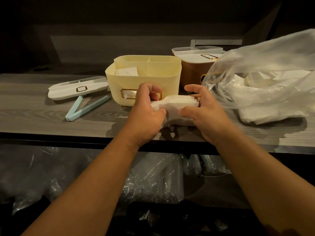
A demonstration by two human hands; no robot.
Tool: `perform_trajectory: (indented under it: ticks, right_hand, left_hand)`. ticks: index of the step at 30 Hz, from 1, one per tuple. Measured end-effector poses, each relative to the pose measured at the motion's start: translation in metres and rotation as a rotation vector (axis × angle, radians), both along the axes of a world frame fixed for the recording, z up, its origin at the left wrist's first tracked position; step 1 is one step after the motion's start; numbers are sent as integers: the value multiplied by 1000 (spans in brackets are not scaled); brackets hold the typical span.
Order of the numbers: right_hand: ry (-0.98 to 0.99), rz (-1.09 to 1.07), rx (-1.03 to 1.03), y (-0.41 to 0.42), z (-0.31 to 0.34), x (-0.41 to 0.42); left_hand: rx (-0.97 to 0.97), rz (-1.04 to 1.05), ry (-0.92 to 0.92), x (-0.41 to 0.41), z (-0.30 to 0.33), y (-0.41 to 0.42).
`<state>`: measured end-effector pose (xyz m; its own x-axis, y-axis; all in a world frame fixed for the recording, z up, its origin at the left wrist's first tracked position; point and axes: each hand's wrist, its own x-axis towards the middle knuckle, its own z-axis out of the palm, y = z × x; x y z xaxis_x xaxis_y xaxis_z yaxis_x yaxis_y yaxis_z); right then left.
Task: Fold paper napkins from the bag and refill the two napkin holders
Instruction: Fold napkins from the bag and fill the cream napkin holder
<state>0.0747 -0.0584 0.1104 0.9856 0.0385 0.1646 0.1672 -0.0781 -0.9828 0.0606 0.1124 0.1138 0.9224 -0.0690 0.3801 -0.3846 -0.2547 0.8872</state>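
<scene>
I see both forearms extended over the counter [51,123]. Left hand [146,111] and right hand [204,113] each curl a grip around the napkins [175,108], just before the cream holder [143,77].

No readable text, brand, number or sign anywhere. Gold-framed label slot on the cream plastic napkin holder [143,79] shows only white paper; gold frame on the white flat lid [77,88] is blank too.

White napkins [175,106], a cream holder [144,77], a brown holder [192,72], pale blue tongs [85,106] and grey woodgrain bench [34,120] are being shown.
</scene>
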Motion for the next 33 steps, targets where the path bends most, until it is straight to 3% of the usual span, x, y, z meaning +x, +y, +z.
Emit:
perform_trajectory:
  ticks: [16,26,33]
  right_hand:
    - [-37,-20,-119,2,-2,-3]
    - [-38,-58,-40,0,-3,3]
    - [-29,-23,19,0,-2,3]
  left_hand:
    - [-30,20,41,4,-3,2]
    - [-92,121,107,9,-4,1]
    - [-54,41,116,7,-2,2]
